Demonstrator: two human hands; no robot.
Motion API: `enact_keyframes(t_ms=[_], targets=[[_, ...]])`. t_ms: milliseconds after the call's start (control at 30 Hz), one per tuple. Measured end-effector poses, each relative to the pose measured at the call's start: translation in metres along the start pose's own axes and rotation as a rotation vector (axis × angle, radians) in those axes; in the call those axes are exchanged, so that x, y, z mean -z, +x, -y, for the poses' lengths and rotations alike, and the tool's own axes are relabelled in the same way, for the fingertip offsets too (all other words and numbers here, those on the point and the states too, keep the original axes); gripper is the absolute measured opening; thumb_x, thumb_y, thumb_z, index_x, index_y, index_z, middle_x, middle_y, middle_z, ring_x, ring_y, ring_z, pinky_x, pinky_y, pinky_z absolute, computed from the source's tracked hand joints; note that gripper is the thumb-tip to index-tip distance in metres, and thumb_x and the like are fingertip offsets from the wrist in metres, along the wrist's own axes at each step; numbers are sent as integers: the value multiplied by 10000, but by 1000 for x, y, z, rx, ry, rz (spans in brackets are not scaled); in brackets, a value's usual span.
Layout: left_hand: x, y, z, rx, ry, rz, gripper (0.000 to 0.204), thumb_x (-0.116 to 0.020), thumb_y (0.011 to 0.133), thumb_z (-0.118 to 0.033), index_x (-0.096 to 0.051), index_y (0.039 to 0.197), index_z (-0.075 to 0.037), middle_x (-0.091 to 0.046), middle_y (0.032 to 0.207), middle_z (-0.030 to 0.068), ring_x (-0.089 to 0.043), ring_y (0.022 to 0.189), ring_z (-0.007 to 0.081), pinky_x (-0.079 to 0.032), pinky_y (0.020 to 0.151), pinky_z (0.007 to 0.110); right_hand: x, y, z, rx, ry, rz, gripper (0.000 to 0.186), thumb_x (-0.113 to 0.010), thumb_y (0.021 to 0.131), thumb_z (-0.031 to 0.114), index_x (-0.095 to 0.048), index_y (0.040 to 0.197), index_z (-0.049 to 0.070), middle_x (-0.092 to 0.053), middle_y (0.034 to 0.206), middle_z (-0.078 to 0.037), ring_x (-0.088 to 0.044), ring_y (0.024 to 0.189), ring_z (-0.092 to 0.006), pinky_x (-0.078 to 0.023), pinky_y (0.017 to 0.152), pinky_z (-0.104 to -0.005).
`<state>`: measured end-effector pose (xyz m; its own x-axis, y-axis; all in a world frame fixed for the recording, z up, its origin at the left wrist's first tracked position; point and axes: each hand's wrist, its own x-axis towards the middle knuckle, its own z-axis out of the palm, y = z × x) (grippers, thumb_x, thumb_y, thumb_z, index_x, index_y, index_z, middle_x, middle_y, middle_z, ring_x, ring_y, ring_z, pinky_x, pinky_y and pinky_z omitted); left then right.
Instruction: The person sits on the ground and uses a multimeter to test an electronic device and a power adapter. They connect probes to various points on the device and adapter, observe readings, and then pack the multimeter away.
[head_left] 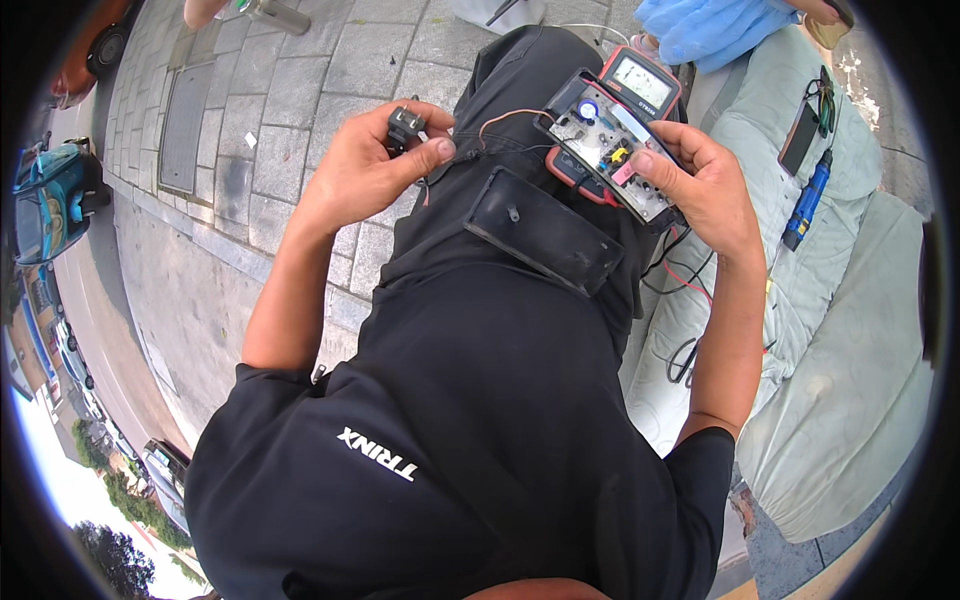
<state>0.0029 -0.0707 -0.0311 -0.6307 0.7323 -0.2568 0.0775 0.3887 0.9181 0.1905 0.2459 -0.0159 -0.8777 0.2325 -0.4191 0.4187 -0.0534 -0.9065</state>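
My left hand (360, 165) pinches a black power plug (405, 127) between thumb and fingers, its metal prongs pointing up. Over my right thigh, my right hand (705, 190) grips the edge of an open black charger-like case with a circuit board (592, 135) in it. The board carries yellow, blue and pink components, and a copper-coloured wire (510, 114) runs from its left end. Partly under the board lies a red and grey multimeter (640, 82) with its display lit. A black plastic cover (545, 230) rests hollow side up on my lap.
Pale green padded cloth (840, 350) covers the seat at my right. On it lie a blue pen-shaped tool (808, 200), a dark flat rectangular object (799, 140) and loose red and black leads (685, 280). Grey paving (290, 150) stretches left, with another person's blue clothing (710, 30) ahead right.
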Motion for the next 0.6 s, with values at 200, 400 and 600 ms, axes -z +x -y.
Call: enact_keyframes(t_ms=[200,400,600], targets=[[-30,-32,-7,-52,434,135,474,-891,837,-351,-736,1141,-22,-733,919,169,-722,774,252,-560,683,358,-10,-3,-7,-122,-33,43,533,-806,960,312,-670,1268,-102,-749,1130,-129,-693,996,-136,-558,868,-282],[-70,-33,-16,147,550,-33,259,-795,838,-212,-751,961,12,-697,692,176,-714,657,348,-544,626,399,-10,-5,-36,-108,116,126,461,-806,962,330,-712,1198,-55,-760,1087,-106,-691,981,-133,-559,862,-295],[-60,-30,-31,-204,567,-112,224,-792,746,-119,-716,891,34,-700,793,201,-698,686,365,-543,637,410,2,-27,-26,-68,295,238,711,-871,897,308,-570,1418,-69,-693,1265,-131,-649,1135,-164,-527,985,-305]])
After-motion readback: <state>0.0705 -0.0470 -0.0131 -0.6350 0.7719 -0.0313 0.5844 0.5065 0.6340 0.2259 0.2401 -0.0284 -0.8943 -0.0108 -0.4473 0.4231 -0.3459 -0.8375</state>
